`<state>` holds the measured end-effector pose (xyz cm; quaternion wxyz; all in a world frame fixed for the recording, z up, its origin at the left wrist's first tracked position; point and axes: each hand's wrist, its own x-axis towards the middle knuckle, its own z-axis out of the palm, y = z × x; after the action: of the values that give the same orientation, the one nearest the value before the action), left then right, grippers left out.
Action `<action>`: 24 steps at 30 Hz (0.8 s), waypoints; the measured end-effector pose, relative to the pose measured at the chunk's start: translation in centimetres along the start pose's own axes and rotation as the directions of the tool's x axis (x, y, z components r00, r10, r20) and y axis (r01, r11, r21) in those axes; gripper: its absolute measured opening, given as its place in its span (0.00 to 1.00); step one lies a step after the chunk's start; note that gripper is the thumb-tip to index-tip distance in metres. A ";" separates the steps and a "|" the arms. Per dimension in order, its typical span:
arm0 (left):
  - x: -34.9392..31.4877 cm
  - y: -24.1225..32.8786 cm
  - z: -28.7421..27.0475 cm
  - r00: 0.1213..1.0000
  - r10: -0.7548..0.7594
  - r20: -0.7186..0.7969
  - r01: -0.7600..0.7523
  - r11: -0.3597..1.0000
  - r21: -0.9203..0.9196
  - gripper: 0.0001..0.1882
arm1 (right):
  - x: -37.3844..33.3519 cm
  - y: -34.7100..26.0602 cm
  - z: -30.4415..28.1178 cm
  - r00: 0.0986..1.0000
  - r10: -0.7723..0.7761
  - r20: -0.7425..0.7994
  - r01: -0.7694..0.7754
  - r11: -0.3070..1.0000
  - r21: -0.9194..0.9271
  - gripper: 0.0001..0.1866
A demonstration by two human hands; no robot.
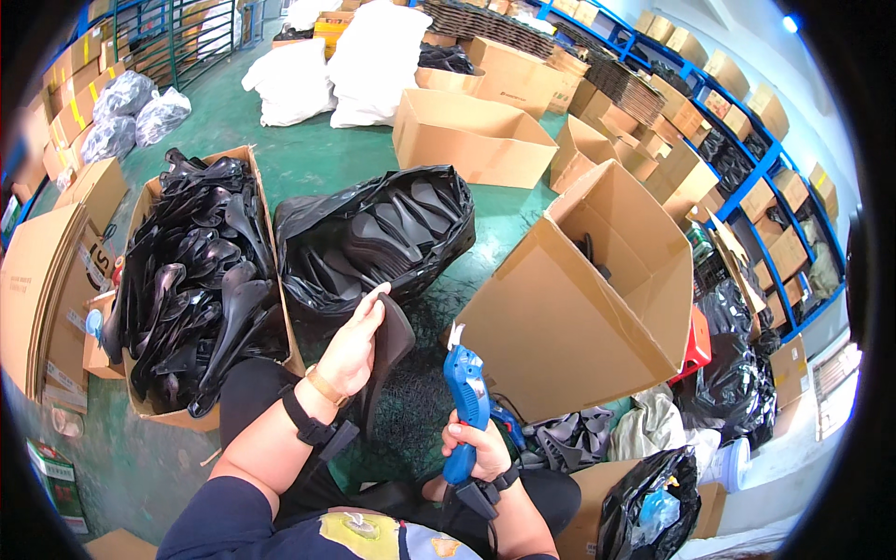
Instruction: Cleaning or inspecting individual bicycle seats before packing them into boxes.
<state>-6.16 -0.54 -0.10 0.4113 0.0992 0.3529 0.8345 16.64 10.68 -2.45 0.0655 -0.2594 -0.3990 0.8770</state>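
My left hand (347, 357) is closed on a dark grey bicycle saddle pad (394, 338), held upright with its narrow part hanging down. In my right hand (483, 450) is a pair of blue electric scissors (467, 392), its pale blade tip pointing up and away from me. The blade and the pad are apart. Just beyond my left hand lies a black plastic bag (313, 219), its mouth spread around several dark grey saddle pads (397, 229). At my left a long carton (264, 201) is heaped with glossy black saddle shells (191, 271).
A tall open carton (569, 322) stands right of the scissors, with something dark inside. Black trimmed scraps (574, 441) lie by my right knee, near a black bin bag (651, 509). White sacks (378, 65), more cartons (476, 140) and blue shelving (747, 191) stand farther off.
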 end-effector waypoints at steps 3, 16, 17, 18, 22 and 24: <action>0.3 -0.4 0.3 0.989 0.115 -0.089 -0.091 0.968 0.233 0.17 | -0.2 0.4 0.3 0.998 0.056 0.017 -0.055 0.998 -0.036 0.12; 0.2 -1.1 0.3 0.884 0.384 0.268 -0.443 0.500 0.744 0.20 | -0.7 1.3 0.7 0.969 0.209 0.130 -0.196 0.975 -0.103 0.11; 0.2 -1.0 0.3 0.884 0.382 0.268 -0.442 0.500 0.744 0.20 | -0.7 1.3 0.7 0.963 0.225 0.147 -0.212 0.972 -0.101 0.11; 0.1 -0.8 0.2 0.897 0.349 0.273 -0.422 0.485 0.766 0.19 | -0.7 1.3 0.7 0.963 0.226 0.147 -0.213 0.972 -0.100 0.11; 0.0 -0.9 0.1 0.909 0.303 0.285 -0.403 0.469 0.786 0.18 | -0.6 1.3 0.7 0.959 0.234 0.163 -0.224 0.972 -0.075 0.10; -0.1 -1.2 0.0 0.905 0.302 0.301 -0.415 0.462 0.784 0.18 | -0.5 1.2 0.8 0.958 0.233 0.169 -0.224 0.972 -0.073 0.09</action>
<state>-5.38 -0.19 -0.89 0.1494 0.4035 0.6516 0.6247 16.82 9.17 -2.72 -0.0789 -0.2266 -0.3939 0.8873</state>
